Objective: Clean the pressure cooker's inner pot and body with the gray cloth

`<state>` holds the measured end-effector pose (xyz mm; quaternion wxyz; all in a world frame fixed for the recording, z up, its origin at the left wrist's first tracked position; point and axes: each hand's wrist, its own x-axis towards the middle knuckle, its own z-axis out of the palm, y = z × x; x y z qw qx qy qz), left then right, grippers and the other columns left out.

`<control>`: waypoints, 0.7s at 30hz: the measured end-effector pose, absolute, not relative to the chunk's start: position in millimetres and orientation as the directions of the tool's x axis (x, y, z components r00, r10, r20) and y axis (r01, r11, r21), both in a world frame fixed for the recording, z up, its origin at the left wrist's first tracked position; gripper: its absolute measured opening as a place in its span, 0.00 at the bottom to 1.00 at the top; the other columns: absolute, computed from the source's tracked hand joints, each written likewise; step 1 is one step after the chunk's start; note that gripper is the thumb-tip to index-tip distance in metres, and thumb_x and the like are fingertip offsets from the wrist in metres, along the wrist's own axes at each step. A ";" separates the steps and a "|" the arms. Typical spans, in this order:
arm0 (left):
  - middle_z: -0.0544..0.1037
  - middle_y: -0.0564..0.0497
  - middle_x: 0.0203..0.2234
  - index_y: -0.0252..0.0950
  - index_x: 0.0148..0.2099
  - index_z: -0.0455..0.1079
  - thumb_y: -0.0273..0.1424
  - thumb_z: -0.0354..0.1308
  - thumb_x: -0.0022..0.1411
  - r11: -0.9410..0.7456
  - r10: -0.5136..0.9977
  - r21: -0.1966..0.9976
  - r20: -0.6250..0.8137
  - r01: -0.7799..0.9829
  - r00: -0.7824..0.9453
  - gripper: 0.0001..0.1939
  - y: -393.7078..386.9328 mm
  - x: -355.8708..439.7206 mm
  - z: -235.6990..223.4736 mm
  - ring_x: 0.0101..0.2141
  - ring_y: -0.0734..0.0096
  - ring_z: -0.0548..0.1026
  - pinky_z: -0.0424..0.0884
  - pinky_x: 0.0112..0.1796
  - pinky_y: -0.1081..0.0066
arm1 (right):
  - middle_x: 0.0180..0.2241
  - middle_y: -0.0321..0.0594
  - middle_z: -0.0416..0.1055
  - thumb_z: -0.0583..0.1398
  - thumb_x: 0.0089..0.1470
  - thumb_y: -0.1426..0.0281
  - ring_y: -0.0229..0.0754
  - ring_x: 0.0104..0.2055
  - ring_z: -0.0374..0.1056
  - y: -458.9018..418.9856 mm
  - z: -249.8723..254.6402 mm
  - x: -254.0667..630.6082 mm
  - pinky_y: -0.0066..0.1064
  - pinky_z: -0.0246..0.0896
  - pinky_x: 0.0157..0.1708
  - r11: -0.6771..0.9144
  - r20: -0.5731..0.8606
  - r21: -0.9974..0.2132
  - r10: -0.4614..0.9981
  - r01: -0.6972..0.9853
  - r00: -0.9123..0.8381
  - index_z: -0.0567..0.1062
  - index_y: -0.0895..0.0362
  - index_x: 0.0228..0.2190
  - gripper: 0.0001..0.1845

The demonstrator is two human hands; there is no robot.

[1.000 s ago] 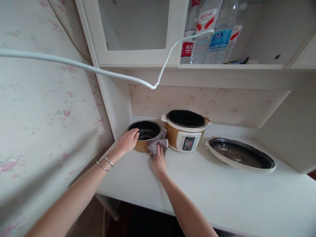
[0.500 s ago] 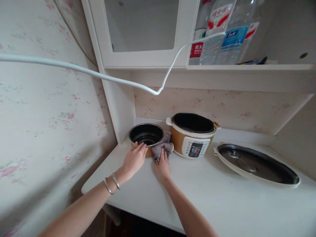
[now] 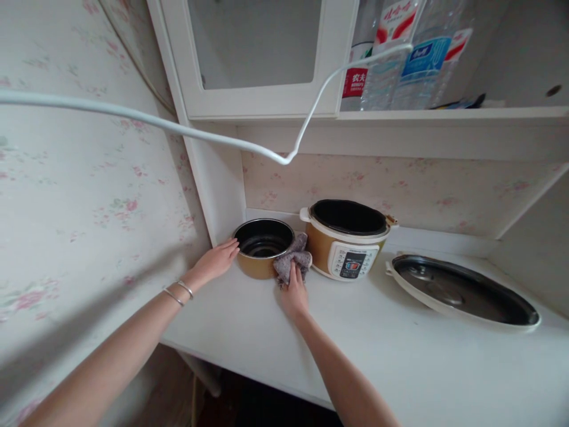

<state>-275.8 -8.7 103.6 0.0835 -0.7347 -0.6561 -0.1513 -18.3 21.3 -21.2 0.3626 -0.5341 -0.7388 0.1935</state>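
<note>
A round inner pot (image 3: 256, 268), black inside and gold outside, stands upright on the white tabletop (image 3: 355, 350). My left hand (image 3: 220, 258) is at the pot's left rim, its fingers stretched out and close together; it wears two silver bracelets. On the pot's right side, my right hand (image 3: 295, 292) grips a bunched grey-purple cloth (image 3: 293, 261) and presses it against the outer wall. Just right of the cloth sits a gold and white electric cooker body (image 3: 320, 252) with a button panel, its top uncovered.
A cooker lid (image 3: 462, 295) lies inside-up at the right. Overhead is a white cabinet (image 3: 267, 104) with plastic bottles (image 3: 422, 65) on its shelf. A white cable (image 3: 178, 127) hangs across the view. The flowered wall (image 3: 106, 225) bounds the left side.
My left hand has moved left, from the pot's front rim to its left rim, uncovering the gold front. My right hand and the cloth stay at the pot's right side.
</note>
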 end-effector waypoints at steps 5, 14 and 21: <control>0.71 0.42 0.55 0.33 0.54 0.71 0.37 0.38 0.70 -0.035 0.892 0.087 0.451 0.996 -0.008 0.24 -31.8 -229.9 88.5 0.56 0.59 0.68 0.66 0.55 0.61 | 0.66 0.49 0.45 0.49 0.49 0.79 0.52 0.66 0.47 21.3 -23.4 -19.0 0.43 0.54 0.59 0.368 0.349 -0.680 0.923 0.634 -0.161 0.43 0.61 0.66 0.43; 0.66 0.44 0.59 0.34 0.62 0.62 0.34 0.37 0.71 -0.238 0.860 0.058 0.476 0.969 0.183 0.24 -59.9 -202.7 97.7 0.56 0.64 0.68 0.66 0.56 0.63 | 0.66 0.50 0.44 0.49 0.51 0.78 0.52 0.66 0.47 20.1 -22.9 -17.3 0.43 0.55 0.58 0.341 0.322 -0.709 0.935 0.618 -0.147 0.43 0.61 0.66 0.42; 0.68 0.45 0.58 0.35 0.59 0.67 0.38 0.39 0.70 -0.176 0.910 -0.020 0.377 0.984 0.171 0.24 -26.5 -290.0 93.6 0.60 0.60 0.62 0.57 0.60 0.57 | 0.66 0.49 0.46 0.50 0.49 0.78 0.53 0.65 0.49 19.7 -22.7 -17.2 0.43 0.53 0.59 0.362 0.342 -0.685 0.926 0.632 -0.160 0.45 0.61 0.65 0.42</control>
